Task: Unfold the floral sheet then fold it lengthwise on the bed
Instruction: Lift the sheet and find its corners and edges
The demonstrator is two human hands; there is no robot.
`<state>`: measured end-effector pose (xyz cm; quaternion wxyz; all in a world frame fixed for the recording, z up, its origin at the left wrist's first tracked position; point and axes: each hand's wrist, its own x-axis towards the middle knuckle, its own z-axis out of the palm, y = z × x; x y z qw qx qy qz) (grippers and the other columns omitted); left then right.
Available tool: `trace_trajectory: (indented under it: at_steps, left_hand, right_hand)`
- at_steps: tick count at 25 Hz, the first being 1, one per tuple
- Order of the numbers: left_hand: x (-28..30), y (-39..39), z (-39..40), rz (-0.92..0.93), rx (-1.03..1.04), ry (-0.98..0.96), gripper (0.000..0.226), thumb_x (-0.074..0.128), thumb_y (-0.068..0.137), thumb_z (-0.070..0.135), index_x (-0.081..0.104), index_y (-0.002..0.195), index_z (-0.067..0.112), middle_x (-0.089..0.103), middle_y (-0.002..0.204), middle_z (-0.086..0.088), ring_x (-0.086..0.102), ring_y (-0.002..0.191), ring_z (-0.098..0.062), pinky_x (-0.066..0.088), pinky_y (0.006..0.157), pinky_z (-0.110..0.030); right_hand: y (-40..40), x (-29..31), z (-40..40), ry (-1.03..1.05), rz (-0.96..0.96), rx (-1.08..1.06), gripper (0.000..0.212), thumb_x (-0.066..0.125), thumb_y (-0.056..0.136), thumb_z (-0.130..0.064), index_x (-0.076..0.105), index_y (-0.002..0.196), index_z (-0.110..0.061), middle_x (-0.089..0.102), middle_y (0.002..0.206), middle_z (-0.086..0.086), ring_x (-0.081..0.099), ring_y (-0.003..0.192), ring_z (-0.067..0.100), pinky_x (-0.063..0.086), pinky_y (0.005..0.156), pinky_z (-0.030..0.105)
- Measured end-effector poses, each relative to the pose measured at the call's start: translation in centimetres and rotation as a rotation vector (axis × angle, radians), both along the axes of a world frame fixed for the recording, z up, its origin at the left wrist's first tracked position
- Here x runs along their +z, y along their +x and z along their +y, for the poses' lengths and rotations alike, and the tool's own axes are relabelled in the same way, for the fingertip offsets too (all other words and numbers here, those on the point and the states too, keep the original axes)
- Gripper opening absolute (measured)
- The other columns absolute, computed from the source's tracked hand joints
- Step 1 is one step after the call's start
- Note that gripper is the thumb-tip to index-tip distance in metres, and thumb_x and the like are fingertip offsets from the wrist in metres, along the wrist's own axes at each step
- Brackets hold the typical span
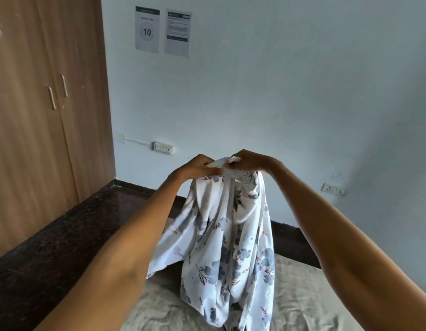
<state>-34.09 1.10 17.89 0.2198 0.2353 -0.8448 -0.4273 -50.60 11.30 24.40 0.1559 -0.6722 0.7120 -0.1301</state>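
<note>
White floral sheet (pixel 221 240) hangs pinched by left hand (pixel 195 167) and right hand (pixel 251 161); lower end cut off.

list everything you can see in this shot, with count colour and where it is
floral sheet: one, white with grey-blue flowers and red sprigs, held up at centre, hanging bunched, lower end down at the bed
bed: one, beige crumpled cover, bottom centre and right
wardrobe: one, brown wood, two metal handles, left
floor: dark speckled stone, lower left
wall: pale blue, behind the bed
paper notices: two, white and grey, upper wall; the left one reads 10
sockets: two, white, low on the wall, one left of the hands, one at right
left hand: grips the sheet's top edge
right hand: grips the same edge, close beside the left
</note>
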Motion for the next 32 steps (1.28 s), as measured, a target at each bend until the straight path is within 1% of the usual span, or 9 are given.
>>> trace_trajectory:
  at_steps: [4, 7, 10, 13, 17, 20, 24, 27, 32]
  left_hand:
    - [-2.3, 1.3, -0.6, -0.051, 0.018, -0.017, 0.051, 0.078, 0.069, 0.041, 0.057, 0.064, -0.005, 0.04, 0.054, -0.001, 0.035, 0.047, -0.006, 0.024, 0.052, -0.022]
    - [-2.4, 1.7, -0.1, -0.122, 0.055, -0.081, 0.04, 0.075, 0.077, 0.032, 0.061, 0.073, -0.005, 0.046, 0.062, -0.005, 0.043, 0.053, -0.01, 0.027, 0.055, -0.025]
    - [-0.3, 2.4, -0.1, 0.107, 0.151, 0.049, 0.023, 0.065, 0.087, 0.022, 0.063, 0.068, 0.01, 0.048, 0.064, -0.004, 0.045, 0.058, -0.009, 0.031, 0.057, -0.024]
    - [2.4, 2.7, 0.0, 0.175, 0.142, 0.084, 0.021, 0.062, 0.089, 0.017, 0.063, 0.069, 0.013, 0.049, 0.07, -0.008, 0.043, 0.064, -0.017, 0.033, 0.053, -0.019]
    - [5.1, 2.8, 1.1, -0.012, 0.048, -0.1, 0.043, 0.06, 0.089, 0.015, 0.036, 0.054, 0.018, 0.027, 0.059, 0.002, 0.024, 0.055, -0.009, 0.02, 0.051, -0.023]
    - [6.1, 3.9, 0.7, -0.101, -0.028, -0.145, 0.034, 0.058, 0.088, 0.008, 0.046, 0.058, 0.018, 0.037, 0.061, 0.003, 0.031, 0.059, -0.009, 0.024, 0.058, -0.027]
    - [6.0, 6.0, -0.3, -0.216, -0.129, -0.195, 0.013, 0.055, 0.087, 0.007, 0.063, 0.084, -0.002, 0.054, 0.079, -0.007, 0.046, 0.079, -0.016, 0.033, 0.073, -0.03]
    - [5.6, 8.0, -0.8, -0.198, -0.099, -0.167, 0.014, 0.054, 0.09, 0.011, 0.065, 0.096, 0.004, 0.058, 0.089, -0.004, 0.049, 0.086, -0.016, 0.036, 0.073, -0.027]
    - [2.4, 11.1, -2.1, -0.351, 0.12, -0.437, 0.043, 0.061, 0.083, 0.05, 0.047, 0.058, 0.019, 0.055, 0.064, -0.001, 0.051, 0.064, -0.018, 0.035, 0.062, -0.03]
  right_hand:
    - [0.3, 1.3, -0.5, -0.021, 0.139, -0.048, 0.033, 0.054, 0.092, -0.033, 0.061, 0.083, -0.003, 0.064, 0.086, 0.009, 0.055, 0.078, 0.019, 0.042, 0.065, 0.028]
    - [0.3, 1.1, -0.6, -0.014, 0.219, -0.105, 0.036, 0.05, 0.093, -0.036, 0.055, 0.073, -0.007, 0.06, 0.077, 0.008, 0.053, 0.074, 0.021, 0.04, 0.061, 0.028]
    - [0.2, 0.8, -0.1, -0.01, 0.113, -0.087, 0.032, 0.053, 0.092, -0.034, 0.059, 0.077, -0.006, 0.063, 0.084, 0.012, 0.054, 0.076, 0.02, 0.042, 0.07, 0.031]
    - [1.0, 0.9, 0.4, -0.011, -0.022, -0.032, 0.022, 0.063, 0.087, -0.026, 0.064, 0.098, -0.008, 0.066, 0.102, 0.009, 0.061, 0.094, 0.023, 0.048, 0.085, 0.035]
    - [4.0, 1.0, 0.0, -0.04, -0.217, -0.003, 0.05, 0.074, 0.078, -0.022, 0.055, 0.124, -0.015, 0.061, 0.121, 0.005, 0.058, 0.111, 0.022, 0.046, 0.1, 0.037]
    - [5.7, 1.4, 0.1, -0.072, -0.25, 0.0, 0.064, 0.075, 0.078, -0.018, 0.047, 0.135, -0.02, 0.054, 0.126, -0.001, 0.05, 0.113, 0.013, 0.04, 0.099, 0.029]
    - [7.5, 1.4, -0.5, 0.126, -0.127, -0.026, 0.027, 0.073, 0.08, -0.03, 0.066, 0.104, -0.02, 0.066, 0.113, 0.004, 0.06, 0.107, 0.019, 0.042, 0.105, 0.041]
    - [9.3, 1.4, -1.3, 0.106, -0.081, -0.048, 0.026, 0.068, 0.083, -0.034, 0.067, 0.106, -0.021, 0.067, 0.113, 0.004, 0.06, 0.109, 0.019, 0.043, 0.104, 0.04]
    - [11.8, 3.8, -2.7, 0.019, -0.042, -0.021, 0.004, 0.061, 0.086, -0.017, 0.064, 0.088, -0.019, 0.063, 0.093, -0.001, 0.056, 0.093, 0.014, 0.044, 0.087, 0.031]
